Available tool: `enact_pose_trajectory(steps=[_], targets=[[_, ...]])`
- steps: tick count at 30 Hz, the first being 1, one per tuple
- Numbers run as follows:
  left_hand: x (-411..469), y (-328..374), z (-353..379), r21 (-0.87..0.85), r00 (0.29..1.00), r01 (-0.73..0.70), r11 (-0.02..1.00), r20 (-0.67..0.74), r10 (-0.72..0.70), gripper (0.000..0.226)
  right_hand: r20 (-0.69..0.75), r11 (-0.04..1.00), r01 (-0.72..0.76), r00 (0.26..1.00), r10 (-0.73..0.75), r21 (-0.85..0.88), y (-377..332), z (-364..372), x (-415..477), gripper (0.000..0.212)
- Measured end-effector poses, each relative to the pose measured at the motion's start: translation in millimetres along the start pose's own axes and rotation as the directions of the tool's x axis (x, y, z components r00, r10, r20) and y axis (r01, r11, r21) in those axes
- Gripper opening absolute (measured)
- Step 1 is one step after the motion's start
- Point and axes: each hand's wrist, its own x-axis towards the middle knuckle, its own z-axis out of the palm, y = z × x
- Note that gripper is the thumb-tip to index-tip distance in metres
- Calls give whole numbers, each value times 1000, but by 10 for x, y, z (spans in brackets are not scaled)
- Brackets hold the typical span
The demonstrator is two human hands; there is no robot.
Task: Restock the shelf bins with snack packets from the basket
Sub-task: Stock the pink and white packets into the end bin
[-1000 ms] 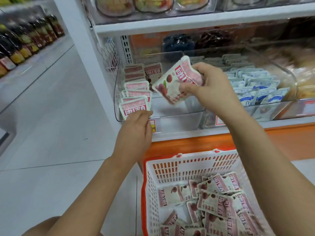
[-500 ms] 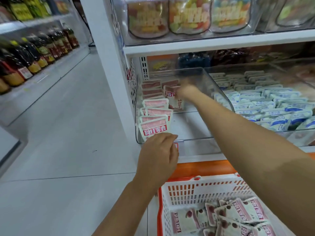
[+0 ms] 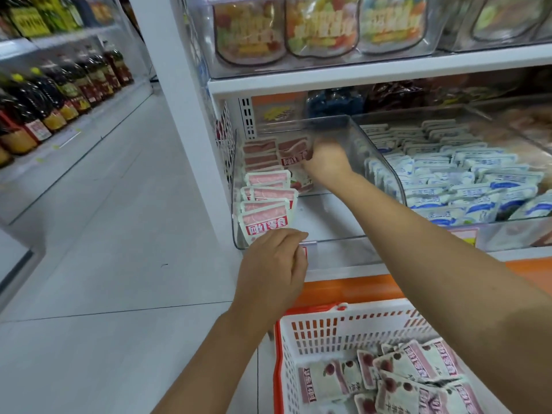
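Restocking is under way at a clear plastic shelf bin (image 3: pixel 343 243). One pink-and-white snack packet (image 3: pixel 294 161) is gripped, though blurred, by the right hand (image 3: pixel 327 164) near the bin's back edge. The front packet (image 3: pixel 264 224) of an upright row along the bin's left edge is touched by the left hand (image 3: pixel 273 264); whether it is pinched cannot be told. Placing is judged the step in hand. Next, release is called for, then a return to the white basket with orange rim (image 3: pixel 328 327) below, where many loose packets (image 3: pixel 418 380) are left. Open room is seen across the bin's right half, bounded by its clear right wall and the shelf above.
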Motion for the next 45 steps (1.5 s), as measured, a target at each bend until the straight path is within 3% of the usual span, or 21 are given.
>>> enact_pose_trajectory(steps=[3, 6, 9, 11, 14, 16, 18, 20, 22, 23, 25, 30, 35, 40, 43, 45], targets=[[-73, 49, -10, -66, 988, -116, 991, -111, 108, 33, -31, 986, 91, 996, -87, 141, 42, -251, -499, 18], [-226, 172, -18, -146, 969, -232, 962, -123, 215, 25, -187, 929, 273, 955, -231, 251, 148, -436, -1161, 33], [-414, 305, 14, -90, 986, -99, 991, 125, 110, 25, -168, 857, 382, 924, -344, 346, 441, -453, -1812, 36], [-549, 321, 137, 28, 925, 18, 999, 378, -27, 27, -28, 861, 332, 937, -348, 385, 778, -288, -2121, 36], [-765, 263, 356, 157, 755, 60, 986, 639, -147, 27, 298, 961, 126, 934, -198, 245, 1331, 195, -2396, 36], [-907, 223, 451, 223, 622, 64, 973, 754, -214, 22, 512, 999, -41, 859, 27, 18, 1721, 570, -2562, 19], [-1027, 193, 482, 273, 509, 80, 959, 816, -275, 22, 592, 983, -171, 786, 176, -65, 2062, 860, -2777, 14], [-1088, 172, 468, 301, 439, 81, 950, 845, -305, 28, 647, 960, -272, 720, 251, -70, 2325, 999, -3000, 29], [-1106, 138, 462, 299, 422, 94, 950, 852, -310, 29, 677, 934, -279, 644, 355, -224, 2517, 1072, -3230, 60], [-1102, 117, 471, 298, 423, 109, 948, 850, -316, 29, 666, 915, -273, 627, 403, -297, 2622, 1106, -3344, 68], [-1097, 84, 498, 301, 429, 135, 944, 841, -329, 26, 613, 898, -272, 659, 436, -346, 2813, 1206, -3512, 67], [-1045, 93, 502, 269, 434, 158, 950, 845, -312, 26, 535, 880, -379, 698, 475, -286, 2918, 1209, -3521, 19], [-931, 118, 467, 281, 478, 135, 950, 821, -311, 24, 601, 880, -471, 720, 347, 57, 2663, 1062, -3392, 17], [-630, 246, 260, 186, 747, 126, 974, 628, -216, 28, 544, 949, -230, 835, 79, 214, 2069, 709, -2995, 12], [-469, 303, 61, 77, 926, 129, 989, 348, -148, 30, 405, 955, -104, 914, -19, 280, 1630, 318, -2672, 17], [-384, 301, -58, -17, 983, 110, 994, 149, -106, 33, 243, 946, 19, 965, -102, 322, 1346, -7, -2496, 18]])
